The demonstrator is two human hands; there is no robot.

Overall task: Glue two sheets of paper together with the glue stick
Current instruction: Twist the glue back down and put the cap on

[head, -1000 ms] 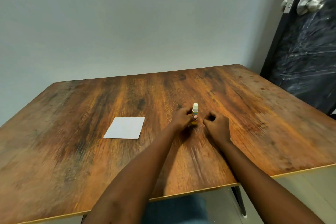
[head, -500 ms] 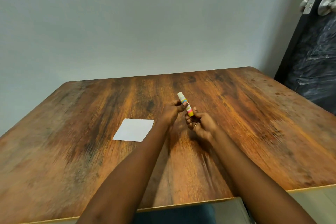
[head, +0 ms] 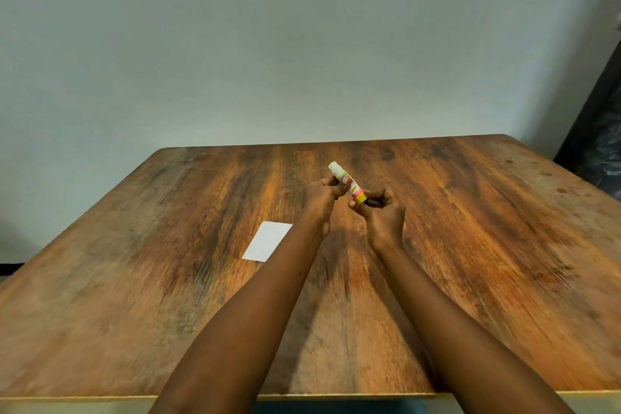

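A small glue stick [head: 347, 182] with a white cap and a yellow base is held tilted above the table, cap pointing up and left. My left hand [head: 322, 200] grips its upper part near the cap. My right hand [head: 381, 212] pinches its yellow lower end. A white square of paper [head: 267, 240] lies flat on the wooden table [head: 134, 279], just left of my left forearm, which hides its right edge. I cannot tell whether it is one sheet or two stacked.
The table's far edge meets a plain pale wall [head: 302, 44]. A dark door [head: 598, 144] stands at the right edge of view. The table's near edge runs along the bottom of the frame.
The glue stick was lifted off the table and tilted. My right hand, which was beside it, took hold of its lower end. The view shifted left.
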